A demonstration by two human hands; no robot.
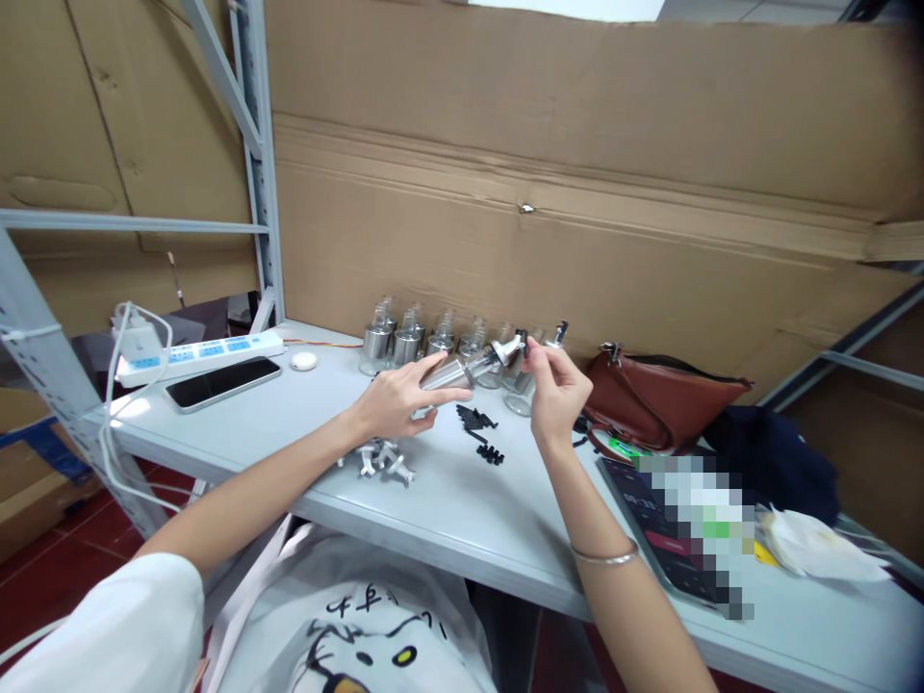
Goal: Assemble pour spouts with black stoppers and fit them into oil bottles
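Observation:
My left hand [394,397] is wrapped round a clear glass bottle [449,375] with a silvery body, held tilted above the table. A whitish spout head [503,352] sits on its neck and points toward my right hand [561,387]. The fingertips of that hand pinch a small black tip piece [526,344] at the end of the spout; whether it is seated there I cannot tell. Below my hands lie thin black pieces [474,418] and a cluster of short black pieces [491,454]. Loose silvery-white spout parts [386,460] are piled near the front edge.
Several similar bottles [408,339] stand along the cardboard wall [462,241]. A phone [223,383], power strip [206,356] and white round object [304,361] are at left. At right are a brown bag [660,395], tablet [664,539], dark cloth [776,462] and white packet [819,546].

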